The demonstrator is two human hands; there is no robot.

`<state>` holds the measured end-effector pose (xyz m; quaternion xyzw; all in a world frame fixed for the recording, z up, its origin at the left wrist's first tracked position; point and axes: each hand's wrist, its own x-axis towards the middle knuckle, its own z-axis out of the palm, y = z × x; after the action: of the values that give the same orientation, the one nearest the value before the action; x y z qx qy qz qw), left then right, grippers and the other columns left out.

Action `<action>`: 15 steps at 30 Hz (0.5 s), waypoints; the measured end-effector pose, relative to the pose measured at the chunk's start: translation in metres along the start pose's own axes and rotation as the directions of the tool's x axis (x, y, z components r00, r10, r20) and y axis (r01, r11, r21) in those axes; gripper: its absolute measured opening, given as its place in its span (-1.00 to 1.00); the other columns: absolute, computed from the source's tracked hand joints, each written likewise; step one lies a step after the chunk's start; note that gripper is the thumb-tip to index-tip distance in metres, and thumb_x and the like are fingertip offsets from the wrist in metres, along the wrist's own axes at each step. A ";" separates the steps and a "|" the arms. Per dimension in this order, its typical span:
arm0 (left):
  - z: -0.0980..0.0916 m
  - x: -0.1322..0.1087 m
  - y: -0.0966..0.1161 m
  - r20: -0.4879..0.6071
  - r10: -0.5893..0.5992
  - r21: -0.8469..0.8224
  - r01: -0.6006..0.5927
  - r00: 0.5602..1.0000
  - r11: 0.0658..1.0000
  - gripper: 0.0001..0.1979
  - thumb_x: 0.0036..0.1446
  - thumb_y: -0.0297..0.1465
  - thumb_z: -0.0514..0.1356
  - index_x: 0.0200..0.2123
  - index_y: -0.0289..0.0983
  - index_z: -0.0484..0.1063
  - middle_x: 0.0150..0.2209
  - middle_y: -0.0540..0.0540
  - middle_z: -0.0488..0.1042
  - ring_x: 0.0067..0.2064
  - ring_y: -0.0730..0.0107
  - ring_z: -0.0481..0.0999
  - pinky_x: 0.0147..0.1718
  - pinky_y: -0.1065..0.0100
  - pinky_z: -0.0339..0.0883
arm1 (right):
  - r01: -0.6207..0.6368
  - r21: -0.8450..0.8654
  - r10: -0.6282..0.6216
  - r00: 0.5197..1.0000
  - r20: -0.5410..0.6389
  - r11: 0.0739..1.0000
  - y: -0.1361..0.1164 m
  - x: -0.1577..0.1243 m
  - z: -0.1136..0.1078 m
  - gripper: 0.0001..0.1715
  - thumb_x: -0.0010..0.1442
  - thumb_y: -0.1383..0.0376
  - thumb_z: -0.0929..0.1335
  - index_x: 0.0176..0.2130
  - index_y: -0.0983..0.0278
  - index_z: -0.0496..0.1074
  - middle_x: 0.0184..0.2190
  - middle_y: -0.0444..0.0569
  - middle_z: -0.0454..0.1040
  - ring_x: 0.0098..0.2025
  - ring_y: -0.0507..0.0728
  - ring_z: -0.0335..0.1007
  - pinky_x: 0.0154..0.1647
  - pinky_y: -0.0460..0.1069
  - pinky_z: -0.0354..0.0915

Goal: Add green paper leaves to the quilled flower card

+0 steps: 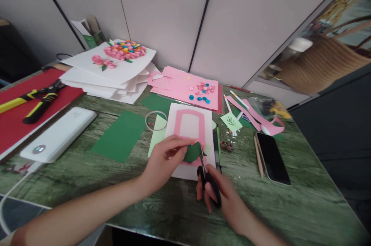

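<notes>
My left hand (165, 161) pinches a small dark green paper piece (193, 153) just above a white card with a pink frame (189, 128). My right hand (223, 195) grips black-handled scissors (206, 178), whose blades point up into the green piece. Both hands are closed around what they hold, near the front edge of the green wood-patterned table (290, 207).
A dark green sheet (120, 135), a tape ring (155, 120), a white power bank (58, 134), pliers (31, 103) on red paper, and a stack of white cards with paper flowers (116, 64) lie left. Pink sheets (185, 85), pens, pink strips and a phone (272, 157) lie right.
</notes>
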<state>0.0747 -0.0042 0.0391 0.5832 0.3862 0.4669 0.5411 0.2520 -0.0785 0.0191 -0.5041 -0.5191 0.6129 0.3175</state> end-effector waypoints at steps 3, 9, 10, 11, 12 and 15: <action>-0.001 0.001 0.000 -0.004 -0.049 -0.014 0.049 0.999 0.999 -0.79 0.12 -0.47 0.13 -0.21 -0.25 0.53 -0.28 -0.10 0.49 -0.27 0.41 0.47 -0.42 0.47 0.42 | -0.001 -0.002 0.001 1.000 0.014 1.000 -0.001 0.000 0.001 -0.56 0.21 -0.07 0.21 -0.30 0.26 0.21 -0.55 -0.18 0.35 -0.68 -0.10 0.09 -0.68 -0.17 0.08; -0.005 0.005 -0.001 -0.048 -0.130 -0.026 0.129 0.990 0.991 -0.84 0.09 -0.42 0.18 -0.27 -0.29 0.52 -0.27 -0.13 0.55 -0.24 0.33 0.51 -0.39 0.42 0.44 | -0.064 -0.008 0.064 0.997 0.042 0.998 -0.014 0.001 0.004 -0.48 0.13 -0.15 0.23 -0.38 0.26 0.18 -0.59 -0.19 0.32 -0.69 -0.11 0.06 -0.72 -0.18 0.06; -0.006 0.007 -0.002 -0.053 -0.130 -0.014 0.130 0.990 0.991 -0.85 0.08 -0.42 0.19 -0.27 -0.29 0.53 -0.27 -0.12 0.56 -0.24 0.33 0.52 -0.36 0.41 0.43 | -0.076 -0.013 0.076 0.996 0.053 0.997 -0.015 0.001 0.004 -0.47 0.11 -0.16 0.24 -0.39 0.26 0.18 -0.59 -0.20 0.31 -0.70 -0.11 0.06 -0.72 -0.18 0.06; -0.007 0.008 -0.002 -0.055 -0.131 -0.006 0.130 0.990 0.991 -0.85 0.08 -0.42 0.19 -0.27 -0.29 0.53 -0.28 -0.11 0.56 -0.25 0.33 0.52 -0.34 0.41 0.43 | -0.085 -0.019 0.086 0.994 0.065 0.996 -0.017 0.001 0.005 -0.46 0.10 -0.17 0.24 -0.39 0.26 0.18 -0.59 -0.20 0.30 -0.70 -0.11 0.06 -0.73 -0.18 0.06; -0.008 0.009 -0.003 -0.054 -0.131 -0.002 0.131 0.990 0.991 -0.85 0.08 -0.42 0.20 -0.27 -0.29 0.53 -0.28 -0.11 0.56 -0.26 0.34 0.51 -0.34 0.40 0.42 | -0.092 -0.026 0.093 0.993 0.074 0.995 -0.017 0.001 0.005 -0.46 0.10 -0.17 0.24 -0.40 0.25 0.18 -0.60 -0.20 0.30 -0.70 -0.10 0.07 -0.73 -0.18 0.06; -0.009 0.011 -0.004 -0.045 -0.150 -0.047 0.147 0.988 0.988 -0.83 0.06 -0.40 0.21 -0.25 -0.29 0.53 -0.34 -0.09 0.53 -0.36 0.41 0.48 -0.39 0.43 0.39 | -0.085 -0.025 0.087 0.994 0.070 0.996 -0.012 0.000 0.005 -0.48 0.11 -0.15 0.24 -0.38 0.26 0.18 -0.60 -0.19 0.31 -0.70 -0.10 0.07 -0.74 -0.19 0.05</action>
<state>0.0688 0.0090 0.0363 0.5294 0.4311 0.4476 0.5776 0.2454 -0.0765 0.0304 -0.5074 -0.5145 0.6377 0.2668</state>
